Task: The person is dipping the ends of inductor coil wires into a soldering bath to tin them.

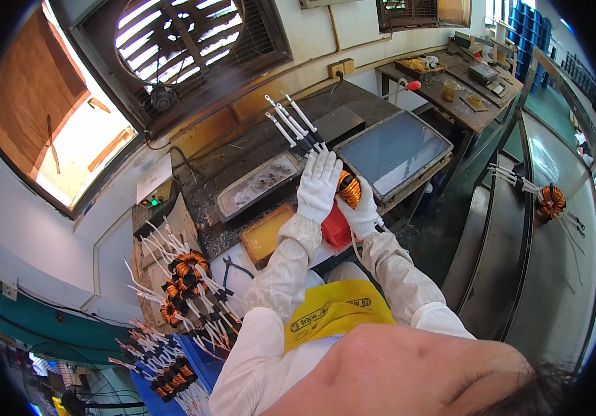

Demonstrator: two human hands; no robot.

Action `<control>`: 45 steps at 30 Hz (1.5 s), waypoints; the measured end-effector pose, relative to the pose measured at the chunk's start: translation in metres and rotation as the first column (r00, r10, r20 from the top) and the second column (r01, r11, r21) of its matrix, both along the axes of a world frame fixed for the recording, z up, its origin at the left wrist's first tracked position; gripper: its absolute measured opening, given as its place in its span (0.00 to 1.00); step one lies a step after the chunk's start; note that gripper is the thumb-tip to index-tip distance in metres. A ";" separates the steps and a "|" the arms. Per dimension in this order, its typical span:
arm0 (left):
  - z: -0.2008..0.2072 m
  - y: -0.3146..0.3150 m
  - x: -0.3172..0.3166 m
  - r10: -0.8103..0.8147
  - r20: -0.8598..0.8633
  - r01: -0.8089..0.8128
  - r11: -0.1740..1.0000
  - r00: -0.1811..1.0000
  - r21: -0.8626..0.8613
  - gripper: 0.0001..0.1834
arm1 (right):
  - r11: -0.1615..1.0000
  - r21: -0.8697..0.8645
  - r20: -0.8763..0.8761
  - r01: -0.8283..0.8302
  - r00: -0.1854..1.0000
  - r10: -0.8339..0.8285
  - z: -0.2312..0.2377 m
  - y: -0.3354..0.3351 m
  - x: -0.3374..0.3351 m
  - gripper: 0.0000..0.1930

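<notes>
My right hand [362, 213], in a white glove, is closed round a toroidal coil [348, 188] wound with copper-coloured wire. White leads [291, 123] with metal lugs and black sleeves reach away beyond my left fingertips; they seem to belong to this coil. Over their near ends lies my gloved left hand [320, 186], fingers stretched out nearly flat, its thumb hidden. The held coil is beside the near left corner of a rectangular pot [398, 149] with a grey, shiny surface. Below my hands sits a red container [336, 227], partly covered by them.
A long crusted tray [259, 184] and a yellow-filled tray [269, 234] lie left of my hands, with pliers [235, 267] nearer me. Finished-looking coils [190, 265] pile up at left, above a blue bin [204, 360]. Another coil [551, 201] rests on metal shelving at right.
</notes>
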State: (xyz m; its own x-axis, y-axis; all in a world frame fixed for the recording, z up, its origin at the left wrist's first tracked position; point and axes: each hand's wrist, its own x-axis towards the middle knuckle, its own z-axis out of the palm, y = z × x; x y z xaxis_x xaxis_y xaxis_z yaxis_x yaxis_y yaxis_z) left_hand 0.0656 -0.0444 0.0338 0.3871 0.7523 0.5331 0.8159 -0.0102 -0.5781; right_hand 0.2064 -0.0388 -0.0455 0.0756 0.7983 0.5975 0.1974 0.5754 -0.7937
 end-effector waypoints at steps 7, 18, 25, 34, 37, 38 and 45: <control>-0.047 -0.021 0.039 -0.365 0.904 0.025 0.929 0.222 0.369 0.33 | 0.999 0.030 0.000 0.012 1.000 -0.012 0.000 0.000 0.003 0.39; -0.080 -0.021 0.061 -0.057 0.923 0.077 0.993 -0.381 0.093 0.35 | 0.995 -0.050 0.021 0.083 0.996 -0.082 0.004 -0.003 0.003 0.36; -0.079 -0.023 0.063 -0.082 0.908 0.094 0.987 -0.410 0.131 0.34 | 0.990 -0.092 0.051 0.105 0.994 -0.100 0.008 -0.008 0.004 0.37; -0.078 -0.026 0.067 -0.021 0.919 0.078 0.995 -0.393 0.056 0.35 | 0.999 -0.052 0.017 -0.011 1.000 0.012 0.003 -0.003 0.009 0.34; -0.083 -0.022 0.060 -0.146 0.937 0.034 0.986 -0.318 0.165 0.34 | 0.997 -0.029 0.032 0.076 0.997 -0.075 0.010 -0.008 0.000 0.37; -0.080 -0.021 0.063 -0.137 0.933 0.034 0.987 -0.332 0.156 0.34 | 0.995 0.016 0.059 0.095 0.994 -0.096 0.008 -0.001 0.003 0.37; -0.078 -0.020 0.064 -0.171 0.918 0.036 0.980 -0.358 0.196 0.34 | 0.995 -0.045 0.050 0.084 0.995 -0.082 0.003 0.001 0.002 0.37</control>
